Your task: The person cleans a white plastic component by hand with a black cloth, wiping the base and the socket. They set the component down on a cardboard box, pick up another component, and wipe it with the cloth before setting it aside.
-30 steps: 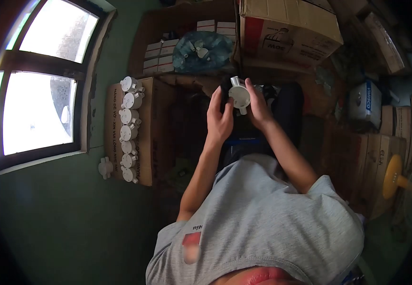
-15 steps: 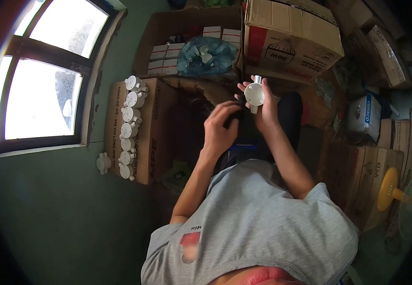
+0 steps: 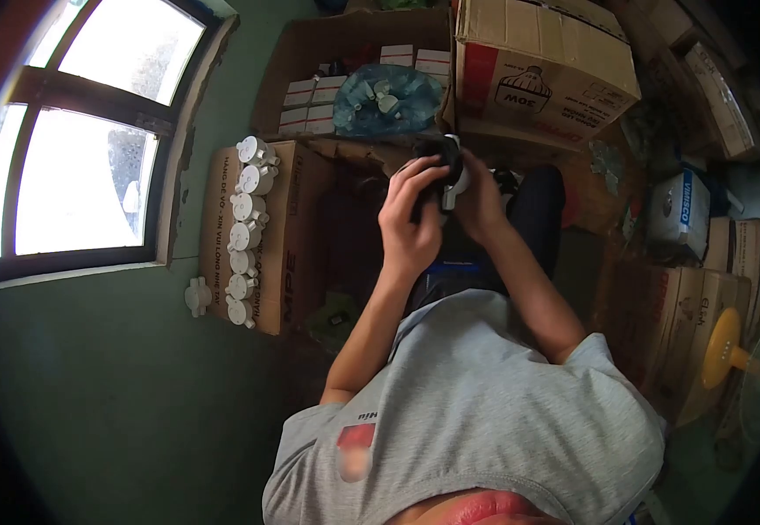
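My right hand (image 3: pixel 482 197) holds a white round plastic junction box (image 3: pixel 456 182), now turned nearly edge-on and mostly covered by the fingers. My left hand (image 3: pixel 412 210) has its fingers curled over a black cloth (image 3: pixel 439 159), which is pressed against the box's face. Left of my hands, several similar white junction boxes (image 3: pixel 247 208) stand in a row along a cardboard carton (image 3: pixel 297 227). One more white junction box (image 3: pixel 197 297) sits just beyond that carton's left side.
An open carton (image 3: pixel 301 44) at the back holds small white boxes (image 3: pixel 320 115) and a blue plastic bag (image 3: pixel 354 109) with white parts inside. A large closed carton (image 3: pixel 542 66) stands beside it. On the right are stacked cartons (image 3: pixel 704 297) and a yellow-and-clear fan-like object (image 3: pixel 723 348).
My left hand has brought the black cloth up onto the junction box. The box, which faced upward in my right hand, is now turned on edge toward the cloth.
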Available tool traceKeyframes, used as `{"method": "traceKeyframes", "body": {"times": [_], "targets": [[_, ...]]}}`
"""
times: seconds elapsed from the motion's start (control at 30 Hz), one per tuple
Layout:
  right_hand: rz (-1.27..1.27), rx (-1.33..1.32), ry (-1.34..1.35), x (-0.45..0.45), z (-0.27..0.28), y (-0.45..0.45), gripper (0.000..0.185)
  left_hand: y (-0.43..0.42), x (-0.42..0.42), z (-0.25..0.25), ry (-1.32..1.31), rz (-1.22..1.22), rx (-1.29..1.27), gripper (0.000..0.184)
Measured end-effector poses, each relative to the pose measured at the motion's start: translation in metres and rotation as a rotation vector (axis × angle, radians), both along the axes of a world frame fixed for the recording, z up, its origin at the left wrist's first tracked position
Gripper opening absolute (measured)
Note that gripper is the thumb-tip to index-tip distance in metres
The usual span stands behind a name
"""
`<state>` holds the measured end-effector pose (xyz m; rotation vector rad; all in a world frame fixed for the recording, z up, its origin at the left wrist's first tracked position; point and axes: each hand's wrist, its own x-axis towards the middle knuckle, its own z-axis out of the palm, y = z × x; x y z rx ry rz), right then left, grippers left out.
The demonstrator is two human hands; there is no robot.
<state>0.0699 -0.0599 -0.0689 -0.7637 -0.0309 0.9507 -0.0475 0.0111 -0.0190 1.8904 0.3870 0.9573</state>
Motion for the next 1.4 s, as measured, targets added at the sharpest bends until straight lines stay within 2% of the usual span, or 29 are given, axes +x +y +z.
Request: {"method": "traceKeyframes", "body": {"times": [0.07,0.1,0.13,0.17,0.2,0.23,0.27,0.3,0.33,0.4,0.47,0.53,0.57,0.6,0.67,0.73,0.77,0.83,0.93,1.0,1.03,1.07,1.13,1.17,1.27,1.4], "targets": [[-0.008,0.03,-0.104,-0.008,-0.028,0.011,0.047,-0.005,0.009,0.008,0.115,0.025,0.408,0.039],[-0.003,0.028,-0.101,-0.002,-0.031,0.008,0.047,-0.009,0.01,0.01,0.111,0.033,0.489,0.041],[0.116,0.265,-0.049,0.011,-0.03,0.003,0.052,-0.007,0.008,0.007,0.112,0.035,0.49,0.041],[0.231,0.505,0.001,0.02,-0.03,0.0,0.057,-0.002,0.006,0.002,0.122,-0.077,0.426,0.042],[0.225,0.509,-0.003,0.022,-0.021,0.0,0.057,0.004,0.004,-0.001,0.133,-0.192,0.363,0.042],[0.086,0.322,0.062,0.024,-0.006,-0.002,0.054,0.018,-0.003,0.001,0.174,-0.255,0.428,0.04],[-0.05,0.132,0.127,0.025,0.002,-0.003,0.052,0.025,-0.008,0.003,0.203,-0.274,0.336,0.032],[-0.193,0.145,0.025,0.029,0.003,0.001,0.052,0.03,-0.013,0.0,0.194,-0.225,0.211,0.029],[-0.19,0.145,0.022,0.031,0.005,0.0,0.052,0.034,-0.016,-0.002,0.185,-0.174,0.088,0.026],[-0.153,0.109,-0.041,0.036,0.015,-0.004,0.049,0.039,-0.014,0.001,0.128,-0.107,0.124,0.029],[-0.125,0.051,-0.148,0.024,0.024,0.0,0.043,0.032,-0.004,0.012,-0.041,0.051,0.126,0.035],[-0.123,-0.203,-0.423,0.014,0.016,0.01,0.042,0.022,0.004,0.008,-0.086,-0.07,0.215,0.049],[-0.222,-0.182,-0.357,0.01,0.017,0.018,0.045,0.012,0.006,0.005,-0.046,-0.069,0.331,0.052],[-0.218,-0.183,-0.361,0.011,0.023,0.018,0.045,0.001,0.007,0.003,-0.005,-0.065,0.446,0.054],[-0.202,-0.174,-0.028,0.017,0.04,0.022,0.048,-0.004,0.002,-0.006,0.011,-0.044,0.445,0.054],[-0.215,-0.097,-0.084,0.025,0.045,0.019,0.054,0.007,-0.009,-0.016,0.063,-0.133,0.42,0.044],[-0.259,-0.142,-0.102,0.027,0.043,0.019,0.056,0.009,-0.015,-0.016,0.087,-0.126,0.377,0.039],[-0.295,-0.187,-0.121,0.028,0.039,0.018,0.058,0.015,-0.02,-0.009,0.051,-0.065,0.356,0.04],[-0.132,-0.328,-0.245,0.016,0.024,0.015,0.053,0.012,-0.02,0.013,0.011,0.034,0.306,0.047],[0.065,-0.072,-0.19,-0.003,0.022,0.019,0.058,0.01,-0.012,0.02,0.043,-0.011,0.419,0.048],[0.197,0.253,0.088,-0.003,0.023,0.014,0.054,0.013,-0.008,0.009,0.049,0.009,0.557,0.046],[0.219,0.254,0.084,-0.007,0.025,0.01,0.054,0.017,-0.01,0.003,0.048,0.032,0.559,0.046],[0.141,0.169,-0.076,-0.023,0.064,0.005,0.036,0.026,-0.015,-0.007,0.001,0.062,0.494,0.05],[0.171,0.116,-0.192,-0.023,0.058,0.0,0.033,0.033,-0.018,-0.011,-0.004,0.06,0.446,0.053],[0.201,0.056,-0.282,-0.033,0.037,-0.007,0.036,0.028,-0.022,0.003,0.015,0.098,0.326,0.05],[0.111,0.076,-0.128,-0.03,0.04,-0.005,0.04,0.008,-0.035,0.004,0.027,-0.006,0.336,0.057]]}}
